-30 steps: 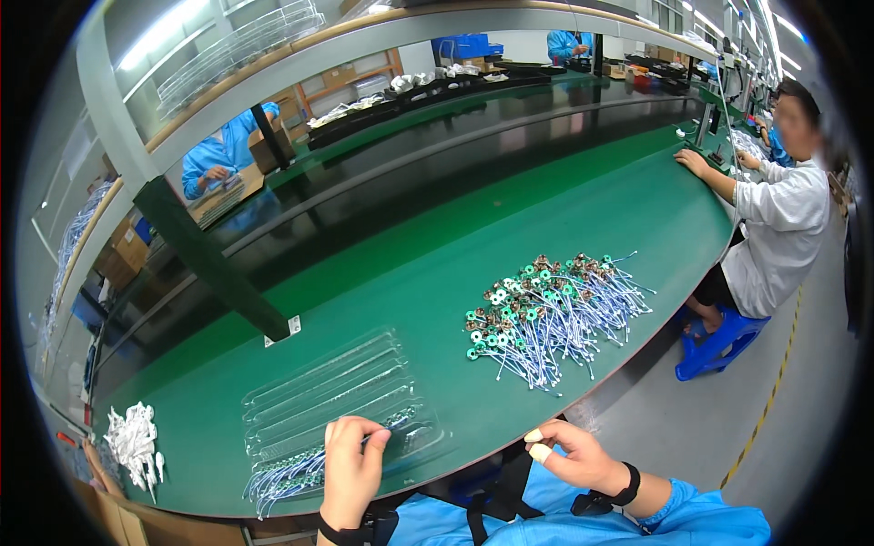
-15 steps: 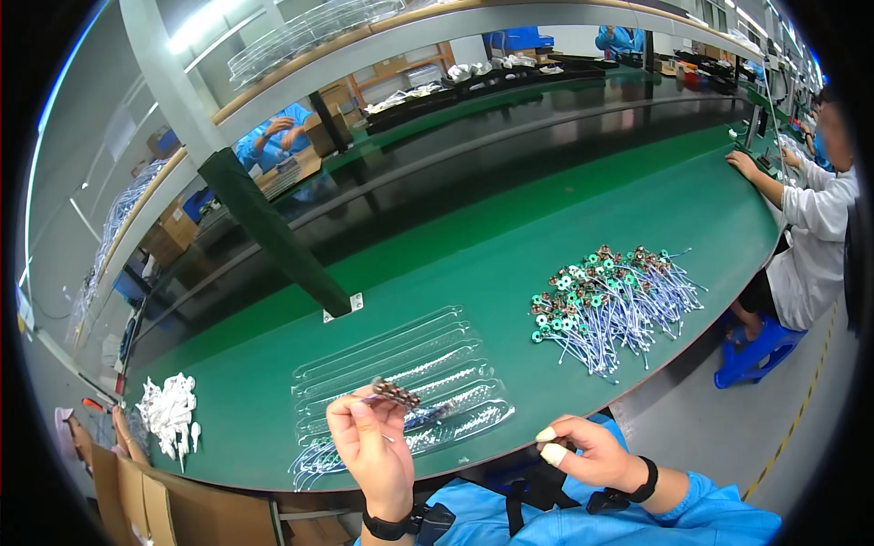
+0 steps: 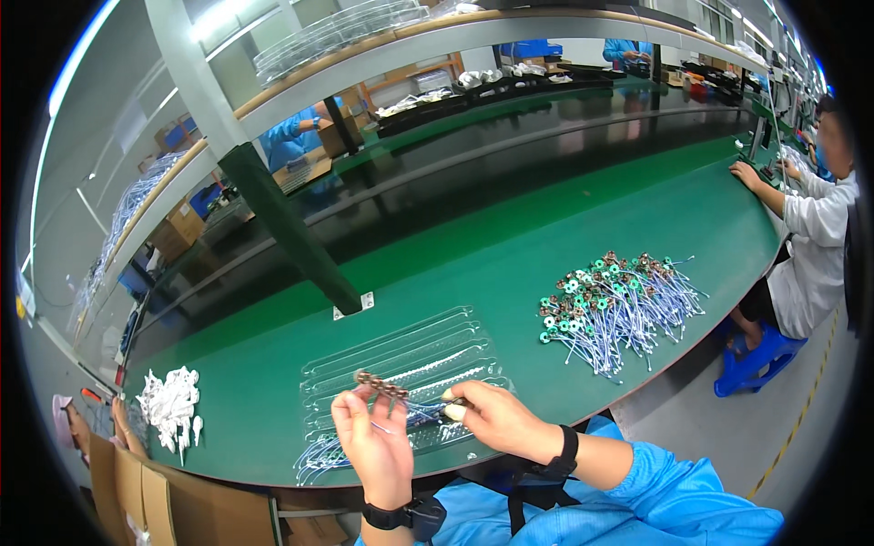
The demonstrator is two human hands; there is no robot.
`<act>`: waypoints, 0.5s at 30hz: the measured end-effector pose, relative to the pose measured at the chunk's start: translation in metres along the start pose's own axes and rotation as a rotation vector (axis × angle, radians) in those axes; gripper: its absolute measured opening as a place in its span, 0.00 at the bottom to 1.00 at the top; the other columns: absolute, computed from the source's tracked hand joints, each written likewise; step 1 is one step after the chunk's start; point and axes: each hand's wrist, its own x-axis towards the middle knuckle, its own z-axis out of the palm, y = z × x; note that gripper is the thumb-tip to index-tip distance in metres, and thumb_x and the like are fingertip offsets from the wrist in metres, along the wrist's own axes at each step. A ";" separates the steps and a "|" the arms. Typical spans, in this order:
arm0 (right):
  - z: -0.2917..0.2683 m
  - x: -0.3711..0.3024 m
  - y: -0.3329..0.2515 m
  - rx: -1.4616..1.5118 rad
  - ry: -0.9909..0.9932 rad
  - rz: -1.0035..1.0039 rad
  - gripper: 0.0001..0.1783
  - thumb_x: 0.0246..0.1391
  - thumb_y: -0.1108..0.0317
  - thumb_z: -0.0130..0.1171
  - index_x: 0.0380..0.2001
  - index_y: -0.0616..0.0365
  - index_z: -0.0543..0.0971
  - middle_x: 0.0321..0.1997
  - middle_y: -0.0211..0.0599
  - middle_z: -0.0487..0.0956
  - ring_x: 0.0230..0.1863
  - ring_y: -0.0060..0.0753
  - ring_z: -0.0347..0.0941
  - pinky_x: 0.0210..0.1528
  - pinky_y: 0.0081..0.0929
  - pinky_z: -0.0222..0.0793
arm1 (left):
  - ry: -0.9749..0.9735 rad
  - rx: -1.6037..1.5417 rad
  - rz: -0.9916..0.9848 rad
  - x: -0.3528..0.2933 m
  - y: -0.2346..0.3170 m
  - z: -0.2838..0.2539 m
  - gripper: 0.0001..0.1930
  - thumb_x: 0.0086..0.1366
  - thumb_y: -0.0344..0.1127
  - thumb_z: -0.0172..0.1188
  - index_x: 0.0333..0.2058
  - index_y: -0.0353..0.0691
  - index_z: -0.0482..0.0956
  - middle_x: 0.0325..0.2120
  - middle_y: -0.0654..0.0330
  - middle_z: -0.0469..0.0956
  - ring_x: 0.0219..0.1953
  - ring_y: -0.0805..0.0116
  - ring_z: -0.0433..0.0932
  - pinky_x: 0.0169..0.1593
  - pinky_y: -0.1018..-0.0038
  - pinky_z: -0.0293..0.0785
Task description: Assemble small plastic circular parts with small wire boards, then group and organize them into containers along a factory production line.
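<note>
My left hand (image 3: 375, 446) is closed around a row of small round copper-brown parts with thin wires (image 3: 381, 386), held above the tray's near-left part. My right hand (image 3: 496, 417), with pale covers on thumb and forefinger, is pinched just right of that row; whatever lies between its fingertips is too small to make out. Under both hands lies a clear plastic tray (image 3: 332, 369) with long grooves. Blue-white wired parts (image 3: 323, 458) lie in its nearest groove, their wire ends spilling over the left edge.
A large heap of wired parts with green and copper discs (image 3: 619, 305) lies to the right. White small pieces (image 3: 170, 405) are piled at the far left. A dark-wrapped post (image 3: 287, 227) rises from the green table (image 3: 473, 264). A co-worker (image 3: 815, 218) sits at the right on a blue stool (image 3: 756, 359).
My right hand has moved left and up from the table's front edge to beside the row in my left hand. The left hand still holds the row.
</note>
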 end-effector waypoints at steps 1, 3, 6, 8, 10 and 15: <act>-0.002 -0.003 -0.002 0.018 0.024 -0.054 0.14 0.55 0.71 0.59 0.44 0.65 0.75 0.39 0.44 0.77 0.38 0.37 0.76 0.40 0.29 0.72 | 0.028 -0.013 0.011 0.005 0.002 -0.006 0.07 0.71 0.40 0.49 0.41 0.46 0.66 0.42 0.63 0.70 0.44 0.65 0.70 0.48 0.64 0.70; -0.008 -0.011 0.000 0.060 0.059 -0.157 0.13 0.55 0.72 0.59 0.43 0.64 0.75 0.41 0.44 0.78 0.38 0.37 0.76 0.41 0.29 0.72 | 0.098 -0.036 0.036 0.011 0.005 -0.021 0.06 0.72 0.40 0.47 0.41 0.47 0.65 0.43 0.62 0.69 0.44 0.65 0.70 0.48 0.63 0.71; -0.020 -0.025 -0.005 0.161 0.085 -0.159 0.12 0.57 0.71 0.58 0.43 0.64 0.75 0.42 0.42 0.77 0.39 0.35 0.75 0.41 0.28 0.71 | 0.142 -0.094 0.060 0.009 0.013 -0.029 0.08 0.70 0.40 0.50 0.42 0.45 0.66 0.42 0.63 0.69 0.46 0.64 0.69 0.51 0.60 0.69; -0.036 -0.032 -0.011 0.238 0.121 -0.198 0.12 0.58 0.72 0.56 0.45 0.64 0.74 0.42 0.40 0.76 0.41 0.30 0.73 0.44 0.26 0.70 | 0.134 -0.152 0.085 0.010 0.018 -0.033 0.08 0.69 0.40 0.52 0.42 0.44 0.67 0.43 0.64 0.70 0.46 0.64 0.69 0.52 0.59 0.69; -0.051 -0.036 -0.001 0.232 0.155 -0.214 0.15 0.59 0.74 0.53 0.50 0.63 0.70 0.42 0.40 0.75 0.43 0.29 0.72 0.47 0.26 0.68 | 0.132 -0.236 0.071 0.007 0.025 -0.028 0.07 0.70 0.40 0.50 0.40 0.44 0.70 0.41 0.64 0.73 0.45 0.63 0.71 0.48 0.61 0.71; -0.071 -0.027 0.006 0.618 0.069 -0.156 0.26 0.61 0.76 0.49 0.60 0.55 0.55 0.44 0.37 0.69 0.43 0.28 0.71 0.46 0.28 0.69 | -0.049 -0.160 -0.185 -0.013 0.027 -0.017 0.09 0.71 0.43 0.46 0.39 0.47 0.71 0.39 0.61 0.75 0.38 0.61 0.76 0.34 0.64 0.74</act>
